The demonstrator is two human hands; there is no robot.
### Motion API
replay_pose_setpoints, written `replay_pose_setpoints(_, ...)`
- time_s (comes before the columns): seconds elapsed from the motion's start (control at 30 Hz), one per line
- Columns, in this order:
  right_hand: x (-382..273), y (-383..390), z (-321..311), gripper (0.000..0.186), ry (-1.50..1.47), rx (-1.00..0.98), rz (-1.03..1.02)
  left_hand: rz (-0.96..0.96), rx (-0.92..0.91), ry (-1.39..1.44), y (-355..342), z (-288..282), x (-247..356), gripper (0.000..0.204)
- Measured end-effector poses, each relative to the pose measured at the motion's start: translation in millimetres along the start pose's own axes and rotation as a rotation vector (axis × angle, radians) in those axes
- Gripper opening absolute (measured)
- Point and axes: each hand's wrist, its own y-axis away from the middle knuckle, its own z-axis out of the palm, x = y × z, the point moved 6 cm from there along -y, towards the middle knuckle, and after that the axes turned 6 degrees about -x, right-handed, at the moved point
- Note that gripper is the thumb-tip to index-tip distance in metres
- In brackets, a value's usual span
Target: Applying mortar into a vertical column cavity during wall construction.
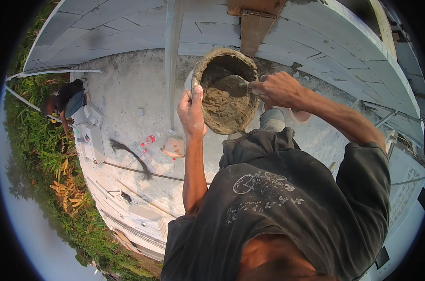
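Note:
A mortar-crusted bucket [225, 114] of wet grey-brown mortar is held up in the middle of the view. My left hand [191, 112] grips its left rim, thumb up over the edge. My right hand [273, 89] is closed on the handle of a trowel at the bucket's right side. The trowel blade [233, 85] lies in the mortar, partly coated with it.
A block wall [315, 37] curves across the top, with a metal post [172, 84] before it. A co-worker [62, 103] crouches beside pale blocks [88, 140] at the left edge. Plastic bottles [150, 139], a pink container [172, 145] and dark bristles [133, 154] lie on the concrete floor.

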Motion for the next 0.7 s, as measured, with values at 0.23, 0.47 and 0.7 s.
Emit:
replay_pose_setpoints(0.23, 17, 3, 60, 0.054, -0.498, 0.026, -0.211, -0.090, 0.003, 0.148, -5, 6, -19, 0.030)
replay_pose_setpoints(0.47, 27, 32, 63, 0.061, -0.786, -0.010, -0.165, -0.154, 0.128, 0.284, 2, -8, -24, 0.019)
replay_pose_setpoints(0.7, 70, 86, -17, 0.064, -0.293, 0.009, 0.099, -0.118, 0.185, 0.397, -2, -3, -14, 0.018)
